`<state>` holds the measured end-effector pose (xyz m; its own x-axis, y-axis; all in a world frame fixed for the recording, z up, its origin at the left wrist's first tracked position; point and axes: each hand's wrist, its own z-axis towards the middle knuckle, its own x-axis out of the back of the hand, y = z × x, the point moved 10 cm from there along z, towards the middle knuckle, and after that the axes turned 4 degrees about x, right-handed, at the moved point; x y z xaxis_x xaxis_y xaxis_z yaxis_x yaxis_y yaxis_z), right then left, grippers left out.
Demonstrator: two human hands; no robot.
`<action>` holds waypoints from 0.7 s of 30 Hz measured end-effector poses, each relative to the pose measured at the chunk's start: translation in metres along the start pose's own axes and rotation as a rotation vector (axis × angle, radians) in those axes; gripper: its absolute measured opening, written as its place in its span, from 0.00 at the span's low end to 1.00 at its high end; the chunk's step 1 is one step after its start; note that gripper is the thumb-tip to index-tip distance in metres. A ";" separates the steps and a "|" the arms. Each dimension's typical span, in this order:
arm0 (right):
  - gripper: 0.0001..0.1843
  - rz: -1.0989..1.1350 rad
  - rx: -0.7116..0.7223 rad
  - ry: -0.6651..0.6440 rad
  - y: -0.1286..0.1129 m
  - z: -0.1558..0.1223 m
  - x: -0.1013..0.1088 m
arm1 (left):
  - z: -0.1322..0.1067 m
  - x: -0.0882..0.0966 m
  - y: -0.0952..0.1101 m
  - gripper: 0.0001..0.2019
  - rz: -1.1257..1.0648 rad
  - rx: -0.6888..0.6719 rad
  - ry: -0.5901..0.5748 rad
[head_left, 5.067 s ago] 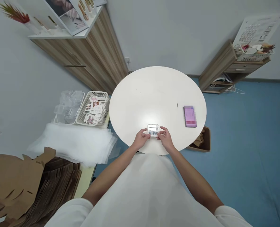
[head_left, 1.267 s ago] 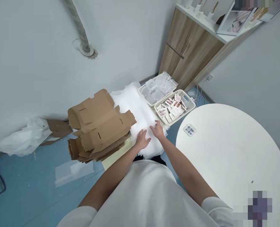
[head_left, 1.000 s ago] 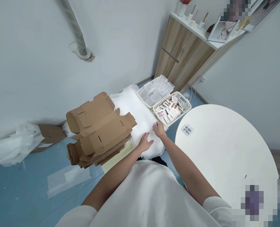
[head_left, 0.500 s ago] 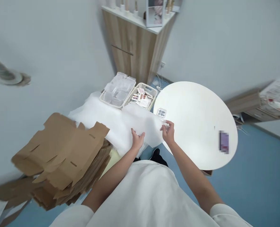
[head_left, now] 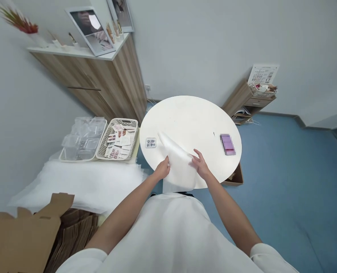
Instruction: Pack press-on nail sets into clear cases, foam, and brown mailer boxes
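A thin white packing foam sheet is stretched between my two hands over the near edge of the round white table. My left hand is closed on the sheet's left edge. On the opposite side, my right hand pinches the right edge between thumb and fingers. The sheet curves slightly and its lower end hangs toward my body. A small clear case with dark pieces inside lies on the table, just beyond my left hand.
Left of the table lie a stack of white foam sheets, a basket of small cards and a tray of clear boxes. Flattened brown cardboard sits nearer me. A purple, pixelated item rests on the table's right.
My view and both hands have turned right, from the foam stack to the round table. The foam sheet has come along, and my left hand, earlier spread, is now closed on it.
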<state>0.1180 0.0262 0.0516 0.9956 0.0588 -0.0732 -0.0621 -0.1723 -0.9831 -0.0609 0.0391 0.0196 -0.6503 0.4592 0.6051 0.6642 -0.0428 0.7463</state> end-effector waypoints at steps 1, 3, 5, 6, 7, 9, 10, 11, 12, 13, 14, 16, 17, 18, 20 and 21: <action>0.33 -0.012 0.011 0.025 0.000 0.004 0.011 | 0.007 -0.005 0.006 0.30 0.040 -0.001 -0.019; 0.30 -0.086 0.062 0.138 -0.002 0.012 0.038 | 0.021 -0.015 0.013 0.32 0.074 0.017 -0.040; 0.25 -0.197 0.102 0.256 -0.002 0.017 0.065 | 0.035 -0.024 0.014 0.35 0.053 0.072 -0.025; 0.23 -0.255 0.103 0.289 0.000 0.020 0.075 | 0.041 -0.028 0.011 0.37 0.027 0.121 -0.001; 0.22 -0.308 0.090 0.302 0.004 0.024 0.084 | 0.045 -0.031 0.006 0.39 -0.005 0.186 0.034; 0.22 -0.397 0.037 0.292 0.015 0.032 0.097 | 0.051 -0.035 -0.008 0.40 -0.069 0.336 0.118; 0.23 -0.436 0.007 0.284 0.022 0.036 0.103 | 0.052 -0.037 -0.014 0.40 -0.092 0.403 0.158; 0.24 -0.472 -0.020 0.277 0.027 0.040 0.109 | 0.052 -0.040 -0.019 0.41 -0.106 0.455 0.190; 0.26 -0.509 -0.041 0.265 0.033 0.044 0.113 | 0.053 -0.042 -0.022 0.41 -0.111 0.490 0.211; 0.27 -0.545 -0.056 0.245 0.037 0.047 0.117 | 0.053 -0.043 -0.024 0.41 -0.106 0.510 0.224; 0.29 -0.585 -0.065 0.219 0.040 0.051 0.118 | 0.054 -0.045 -0.025 0.41 -0.097 0.525 0.233; 0.34 -0.697 -0.070 0.180 0.044 0.054 0.120 | 0.056 -0.046 -0.027 0.40 -0.082 0.553 0.245; 0.36 -0.774 -0.065 0.168 0.044 0.054 0.120 | 0.057 -0.046 -0.028 0.40 -0.080 0.561 0.249; 0.38 -0.860 -0.051 0.149 0.043 0.053 0.119 | 0.059 -0.046 -0.028 0.39 -0.079 0.562 0.251; 0.40 -1.026 0.004 0.047 0.043 0.048 0.106 | 0.063 -0.046 -0.025 0.38 -0.077 0.547 0.253; 0.39 -1.091 0.038 -0.040 0.045 0.044 0.096 | 0.065 -0.047 -0.023 0.37 -0.073 0.539 0.252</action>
<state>0.2072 0.0676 -0.0075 0.5127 0.1939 0.8364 0.8500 0.0225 -0.5263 -0.0214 0.0759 -0.0437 -0.7250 0.2168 0.6537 0.6651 0.4670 0.5828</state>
